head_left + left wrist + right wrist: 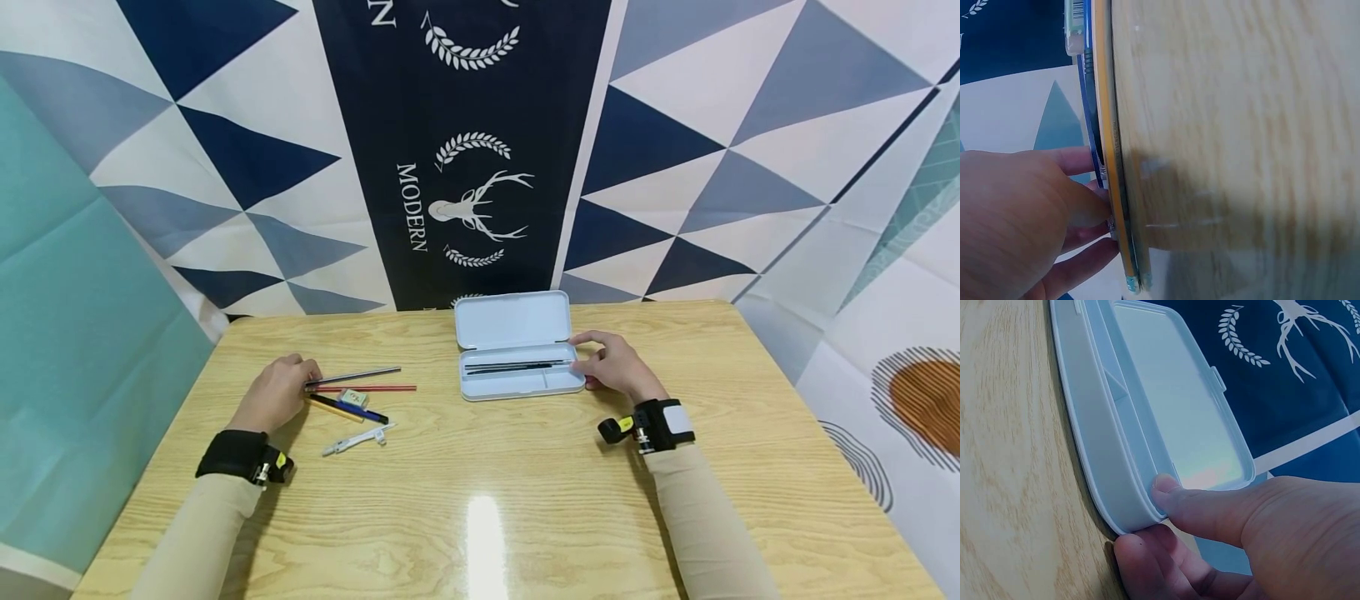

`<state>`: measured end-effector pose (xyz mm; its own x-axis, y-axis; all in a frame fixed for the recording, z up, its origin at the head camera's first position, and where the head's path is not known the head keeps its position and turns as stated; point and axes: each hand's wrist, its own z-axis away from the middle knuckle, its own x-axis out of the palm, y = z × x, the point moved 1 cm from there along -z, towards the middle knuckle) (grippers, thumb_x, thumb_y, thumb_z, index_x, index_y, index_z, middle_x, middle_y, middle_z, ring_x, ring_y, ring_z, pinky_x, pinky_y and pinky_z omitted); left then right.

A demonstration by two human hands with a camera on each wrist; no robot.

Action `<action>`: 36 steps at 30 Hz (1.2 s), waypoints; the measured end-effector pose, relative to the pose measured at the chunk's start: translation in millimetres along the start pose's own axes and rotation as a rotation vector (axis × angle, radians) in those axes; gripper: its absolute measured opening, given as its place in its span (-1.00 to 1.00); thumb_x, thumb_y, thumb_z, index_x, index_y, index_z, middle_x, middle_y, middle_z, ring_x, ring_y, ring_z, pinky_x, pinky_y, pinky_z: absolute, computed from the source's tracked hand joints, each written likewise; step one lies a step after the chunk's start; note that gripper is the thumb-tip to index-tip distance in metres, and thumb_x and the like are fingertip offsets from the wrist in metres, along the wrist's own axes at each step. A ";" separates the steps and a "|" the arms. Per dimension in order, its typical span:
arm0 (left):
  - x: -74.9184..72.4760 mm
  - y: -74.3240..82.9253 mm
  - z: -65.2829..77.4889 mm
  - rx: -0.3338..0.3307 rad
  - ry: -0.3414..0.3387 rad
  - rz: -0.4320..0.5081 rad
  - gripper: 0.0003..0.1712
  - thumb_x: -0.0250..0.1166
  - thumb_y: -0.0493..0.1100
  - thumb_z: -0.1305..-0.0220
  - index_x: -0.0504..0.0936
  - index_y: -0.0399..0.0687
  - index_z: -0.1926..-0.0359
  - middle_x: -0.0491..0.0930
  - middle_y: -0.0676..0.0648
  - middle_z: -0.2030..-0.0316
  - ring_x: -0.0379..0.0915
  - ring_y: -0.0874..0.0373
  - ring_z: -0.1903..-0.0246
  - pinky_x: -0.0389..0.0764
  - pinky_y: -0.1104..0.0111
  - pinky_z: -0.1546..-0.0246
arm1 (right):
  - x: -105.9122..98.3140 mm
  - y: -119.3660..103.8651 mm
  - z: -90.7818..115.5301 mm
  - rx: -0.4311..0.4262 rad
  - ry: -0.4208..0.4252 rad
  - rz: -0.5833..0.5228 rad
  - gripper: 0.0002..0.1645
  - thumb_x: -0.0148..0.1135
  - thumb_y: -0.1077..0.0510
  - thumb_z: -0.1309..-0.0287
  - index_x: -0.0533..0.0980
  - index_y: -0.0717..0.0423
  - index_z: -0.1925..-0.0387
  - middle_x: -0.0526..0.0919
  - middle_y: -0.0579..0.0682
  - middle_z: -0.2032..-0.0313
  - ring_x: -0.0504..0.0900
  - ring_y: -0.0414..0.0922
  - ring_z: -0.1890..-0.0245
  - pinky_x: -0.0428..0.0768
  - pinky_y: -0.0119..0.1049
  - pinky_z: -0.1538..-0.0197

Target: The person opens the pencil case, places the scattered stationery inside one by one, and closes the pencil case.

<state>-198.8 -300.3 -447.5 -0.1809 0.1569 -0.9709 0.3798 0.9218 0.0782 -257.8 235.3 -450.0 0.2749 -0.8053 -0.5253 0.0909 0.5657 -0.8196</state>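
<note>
My left hand (276, 392), fingers curled, is at the near ends of a grey pencil (360, 374) and a red pencil (375, 388). It seems to pinch the grey one; in the left wrist view a yellow pencil (1110, 125) and pens partly hide the fingertips. My right hand (615, 367) grips the right end of an open light-blue pencil case (517, 387). In the right wrist view the thumb (1169, 487) presses inside the rim, with the other fingers against the outer wall. Dark slim pencils (510, 367) lie in the case's long compartment.
Beside the left hand lie a boxed eraser (353, 398), a blue pen (371, 413) and a white compass (356, 439). The case lid (513, 320) stands raised near the table's back edge, before a patterned cloth (480, 167). The wooden table (420, 517) extends toward me.
</note>
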 end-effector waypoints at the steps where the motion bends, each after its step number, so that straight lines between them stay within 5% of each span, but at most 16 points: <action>1: -0.2 0.0 -0.1 0.001 0.004 0.001 -0.67 0.38 -0.59 0.07 0.68 -0.20 0.29 0.60 -0.18 0.40 0.57 -0.11 0.37 0.68 0.03 0.30 | -0.1 0.0 -0.1 -0.004 -0.002 0.003 -0.43 0.31 0.21 -0.27 0.45 0.06 -0.30 0.47 0.01 0.57 0.64 -0.12 0.56 0.67 -0.38 0.46; 15: -12.3 7.1 -8.9 0.045 0.066 0.003 -0.73 0.43 -0.54 0.02 0.70 -0.22 0.27 0.61 -0.20 0.41 0.57 -0.11 0.41 0.67 0.06 0.36 | -2.7 -0.2 1.2 -0.021 -0.003 0.012 -0.43 0.29 0.21 -0.27 0.44 0.09 -0.31 0.47 0.01 0.59 0.64 -0.10 0.56 0.68 -0.36 0.45; 36: -19.9 25.4 -15.2 0.046 0.031 0.021 -0.77 0.44 -0.44 -0.10 0.70 -0.22 0.19 0.63 -0.22 0.35 0.58 -0.12 0.33 0.68 0.06 0.30 | -1.7 0.9 0.0 -0.020 -0.006 0.013 -0.44 0.30 0.21 -0.28 0.45 0.08 -0.30 0.51 0.05 0.59 0.65 -0.09 0.56 0.68 -0.36 0.46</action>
<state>-199.4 -274.6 -422.8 -0.2002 0.1881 -0.9615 0.4250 0.9009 0.0878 -258.2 237.1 -449.8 0.2813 -0.7971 -0.5344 0.0684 0.5721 -0.8173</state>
